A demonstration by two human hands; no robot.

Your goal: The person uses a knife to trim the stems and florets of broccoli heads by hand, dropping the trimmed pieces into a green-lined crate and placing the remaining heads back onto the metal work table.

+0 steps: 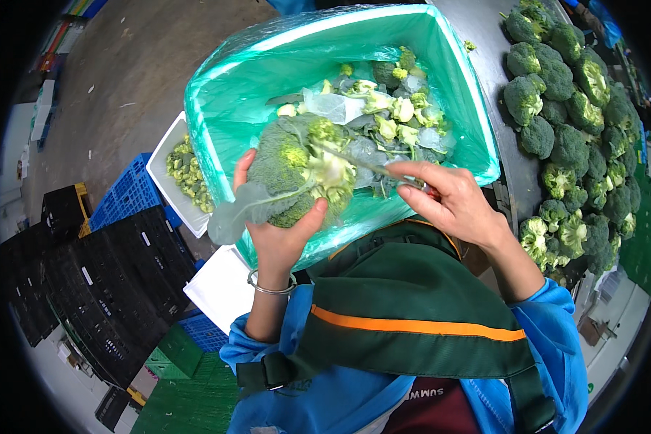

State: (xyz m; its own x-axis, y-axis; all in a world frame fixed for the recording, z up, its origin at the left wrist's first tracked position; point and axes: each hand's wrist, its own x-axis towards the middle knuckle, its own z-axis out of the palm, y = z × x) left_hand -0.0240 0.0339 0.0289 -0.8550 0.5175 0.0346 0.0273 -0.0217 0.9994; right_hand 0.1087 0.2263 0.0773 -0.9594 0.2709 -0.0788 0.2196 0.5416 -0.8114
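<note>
A large head of broccoli [282, 157] rests in my left hand [282, 230], its cut stem side turned to the right. One long leaf [238, 209] hangs from it over my wrist side. My right hand [450, 198] grips a small knife [366, 165], whose blade reaches to the broccoli's stem and looks blurred. Both hands are above a bin lined with green plastic [222, 108]. Inside the bin lie broccoli trimmings [390, 114], leaves and pale clear scraps.
Many broccoli heads [559, 141] are piled on a metal table [488, 70] at right. A white tub of small florets [157, 154] stands left of the bin, near a blue crate [122, 190] and black crates [119, 282]. Green slatted flooring [195, 401] lies at lower left.
</note>
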